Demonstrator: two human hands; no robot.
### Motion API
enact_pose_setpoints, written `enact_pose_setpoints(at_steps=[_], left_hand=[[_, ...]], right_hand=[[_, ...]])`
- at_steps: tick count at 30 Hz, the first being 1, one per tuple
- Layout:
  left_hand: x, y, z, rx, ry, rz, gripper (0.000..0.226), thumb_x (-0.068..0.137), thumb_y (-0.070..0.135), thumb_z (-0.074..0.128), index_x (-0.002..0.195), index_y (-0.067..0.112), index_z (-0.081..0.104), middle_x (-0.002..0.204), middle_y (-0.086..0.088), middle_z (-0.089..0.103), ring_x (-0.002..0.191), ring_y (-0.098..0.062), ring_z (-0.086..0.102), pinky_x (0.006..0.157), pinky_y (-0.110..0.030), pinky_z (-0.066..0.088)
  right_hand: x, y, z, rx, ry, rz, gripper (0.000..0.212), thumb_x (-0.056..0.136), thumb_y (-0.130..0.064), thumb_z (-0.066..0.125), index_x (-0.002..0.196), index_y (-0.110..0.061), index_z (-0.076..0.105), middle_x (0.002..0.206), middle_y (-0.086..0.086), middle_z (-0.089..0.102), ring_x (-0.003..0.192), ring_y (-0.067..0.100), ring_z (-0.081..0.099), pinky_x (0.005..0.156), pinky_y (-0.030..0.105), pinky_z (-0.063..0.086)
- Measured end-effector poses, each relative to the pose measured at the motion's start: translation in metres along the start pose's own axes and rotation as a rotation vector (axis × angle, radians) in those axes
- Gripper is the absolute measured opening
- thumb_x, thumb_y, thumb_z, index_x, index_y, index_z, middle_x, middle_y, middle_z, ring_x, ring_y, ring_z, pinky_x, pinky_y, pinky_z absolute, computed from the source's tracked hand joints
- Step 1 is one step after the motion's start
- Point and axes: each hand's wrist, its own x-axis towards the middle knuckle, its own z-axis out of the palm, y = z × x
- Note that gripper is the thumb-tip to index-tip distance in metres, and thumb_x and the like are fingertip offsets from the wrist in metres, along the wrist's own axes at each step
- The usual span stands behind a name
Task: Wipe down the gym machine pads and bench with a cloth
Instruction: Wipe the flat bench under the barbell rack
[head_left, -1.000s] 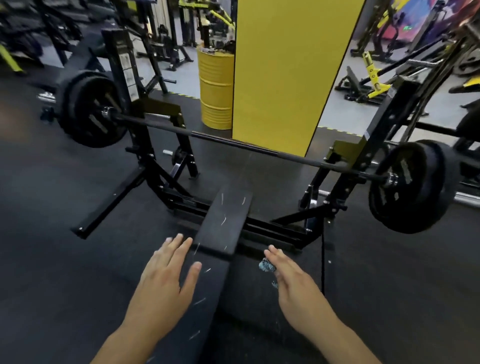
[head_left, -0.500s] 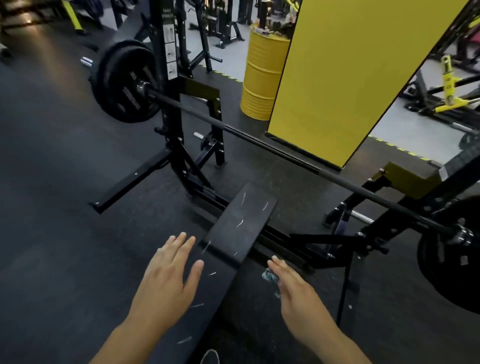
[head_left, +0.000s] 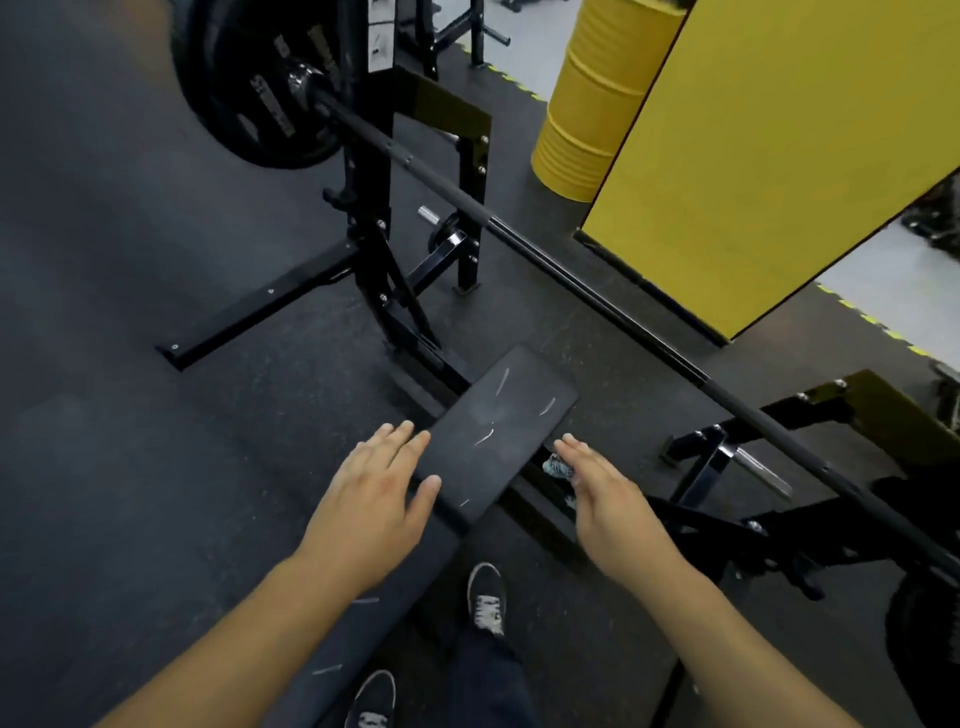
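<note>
head view — scuffed black bench (head_left: 496, 431); left hand (head_left: 371, 506) flat, right hand (head_left: 605, 493) holding cloth (head_left: 558, 464).

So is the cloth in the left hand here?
No, the left hand lies flat and bare on the bench pad, while the cloth peeks from under the right hand.

This is a gym, on its free-weight floor. A black padded bench (head_left: 498, 431) stands inside a steel rack (head_left: 374, 208), and a long barbell (head_left: 571, 275) lies across the rack's hooks with thick black plates (head_left: 249, 88) loaded on its left end. Dark speckled rubber flooring (head_left: 130, 415) covers the ground, edged with yellow-and-black tape where it meets pale floor. A yellow pillar (head_left: 779, 145) and a yellow drum (head_left: 597, 104) stand behind, with more black machine frames (head_left: 457, 26) beyond.
</note>
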Motion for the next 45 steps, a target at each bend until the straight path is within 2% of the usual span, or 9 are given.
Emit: enact_pose_setpoints(at_steps=[4, 8, 10, 14, 19, 24, 31, 36, 45], left_hand=[[0.049, 0.003, 0.036, 0.114, -0.043, -0.017, 0.065, 0.102, 0.055, 0.028, 0.156, 0.020, 0.042, 0.162, 0.000, 0.038, 0.153, -0.019, 0.030, 0.125, -0.039, 0.024], [0.109, 0.002, 0.092, 0.166, -0.101, -0.094, 0.060, 0.104, 0.050, 0.036, 0.153, 0.017, 0.045, 0.159, -0.003, 0.044, 0.150, -0.023, 0.036, 0.123, -0.043, 0.031], [0.137, -0.001, 0.127, 0.167, -0.142, -0.141, 0.059, 0.105, 0.048, 0.042, 0.155, 0.017, 0.042, 0.160, -0.004, 0.041, 0.151, -0.023, 0.034, 0.124, -0.042, 0.028], [0.175, -0.017, 0.190, 0.153, -0.227, -0.216, 0.064, 0.105, 0.049, 0.040, 0.160, 0.018, 0.030, 0.165, -0.003, 0.032, 0.155, -0.021, 0.025, 0.127, -0.039, 0.020], [0.204, -0.049, 0.274, 0.147, -0.327, -0.255, 0.067, 0.106, 0.050, 0.037, 0.163, 0.019, 0.019, 0.169, -0.002, 0.020, 0.157, -0.020, 0.014, 0.129, -0.038, 0.011], [0.235, -0.092, 0.354, 0.145, -0.369, -0.220, 0.077, 0.103, 0.054, 0.039, 0.164, 0.017, 0.010, 0.171, -0.006, 0.012, 0.158, -0.024, 0.008, 0.129, -0.041, 0.008], [0.284, -0.152, 0.437, 0.193, -0.258, -0.090, 0.069, 0.107, 0.052, 0.027, 0.164, 0.018, 0.010, 0.172, -0.001, 0.004, 0.158, -0.019, 0.002, 0.128, -0.039, 0.003], [0.333, -0.180, 0.473, 0.217, -0.077, 0.076, 0.057, 0.110, 0.044, 0.026, 0.163, 0.023, 0.019, 0.171, 0.003, 0.012, 0.158, -0.016, 0.008, 0.128, -0.036, 0.009], [0.366, -0.192, 0.516, 0.204, 0.014, 0.214, 0.058, 0.109, 0.050, 0.019, 0.164, 0.032, 0.014, 0.170, 0.016, 0.005, 0.156, -0.005, -0.003, 0.126, -0.029, -0.004]], right_hand=[[0.076, 0.045, 0.008, 0.007, -0.055, -0.033, 0.049, 0.108, -0.009, 0.037, 0.155, -0.024, 0.041, 0.155, -0.020, 0.033, 0.145, -0.006, 0.020, 0.112, 0.005, 0.011], [0.149, 0.094, 0.025, 0.054, -0.110, -0.020, 0.049, 0.107, -0.007, 0.039, 0.154, -0.021, 0.043, 0.159, -0.012, 0.036, 0.147, 0.001, 0.028, 0.114, 0.008, 0.017], [0.182, 0.120, 0.035, 0.073, -0.124, -0.002, 0.048, 0.106, -0.006, 0.041, 0.153, -0.019, 0.045, 0.159, -0.009, 0.039, 0.147, 0.004, 0.031, 0.115, 0.008, 0.020], [0.234, 0.166, 0.058, 0.085, -0.155, 0.038, 0.050, 0.105, -0.006, 0.041, 0.152, -0.022, 0.046, 0.160, -0.012, 0.037, 0.147, 0.006, 0.033, 0.124, 0.029, 0.026], [0.264, 0.215, 0.107, 0.095, -0.144, 0.079, 0.047, 0.107, -0.009, 0.039, 0.151, -0.025, 0.047, 0.157, -0.014, 0.040, 0.147, 0.004, 0.032, 0.120, 0.020, 0.021], [0.290, 0.251, 0.172, 0.044, -0.122, 0.056, 0.048, 0.106, -0.011, 0.042, 0.152, -0.026, 0.047, 0.158, -0.014, 0.040, 0.146, 0.006, 0.036, 0.123, 0.029, 0.027], [0.357, 0.295, 0.266, 0.057, -0.036, 0.010, 0.048, 0.107, -0.010, 0.043, 0.152, -0.025, 0.046, 0.159, -0.013, 0.039, 0.146, 0.005, 0.034, 0.115, 0.016, 0.021], [0.408, 0.324, 0.299, 0.040, 0.091, -0.095, 0.050, 0.105, -0.005, 0.043, 0.151, -0.023, 0.048, 0.158, -0.010, 0.040, 0.148, 0.010, 0.035, 0.123, 0.030, 0.027], [0.482, 0.369, 0.317, -0.034, 0.281, -0.158, 0.045, 0.106, -0.014, 0.045, 0.150, -0.023, 0.049, 0.158, -0.005, 0.043, 0.146, 0.017, 0.039, 0.121, 0.037, 0.030]])
